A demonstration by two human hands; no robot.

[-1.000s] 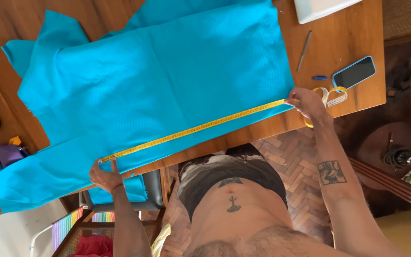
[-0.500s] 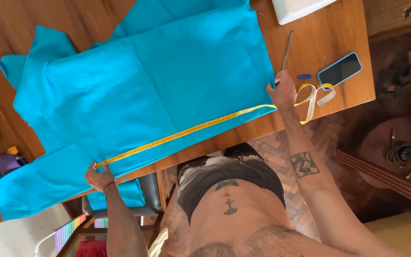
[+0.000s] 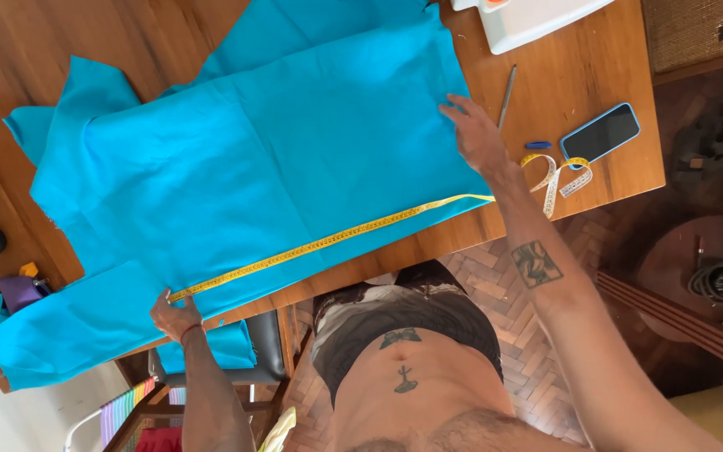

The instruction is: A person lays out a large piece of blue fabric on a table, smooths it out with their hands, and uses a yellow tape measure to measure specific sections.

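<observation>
While the big blue cloth (image 3: 261,159) lies spread flat over the wooden tabletop (image 3: 562,92), both hands rest on it. A yellow measuring tape (image 3: 328,243) runs in a straight line along the near edge of the cloth, from one hand toward the other.

The left hand (image 3: 176,314) sits at the near left end of the tape. Its fingers are pressed down on the tape's end, pinning it to the cloth. From this view I cannot quite tell if the thumb is under the cloth edge or on top.

The right hand (image 3: 474,138) lies flat on the right edge of the cloth, with fingers spread apart and holding nothing. It is a little way from the tape line, farther back on the tabletop. The loose end of the tape curls in loops just beside the right wrist, off the cloth, on bare wood.

Near those loops lies a dark phone in a blue case (image 3: 600,132). A small blue pen cap or marker (image 3: 537,145) lies between the hand and the phone. A thin grey pencil (image 3: 505,96) lies just past the fingers. A white box (image 3: 537,17) sits at the far edge. Under the tabletop a chair (image 3: 265,351) stands on the brick floor (image 3: 495,276).
</observation>
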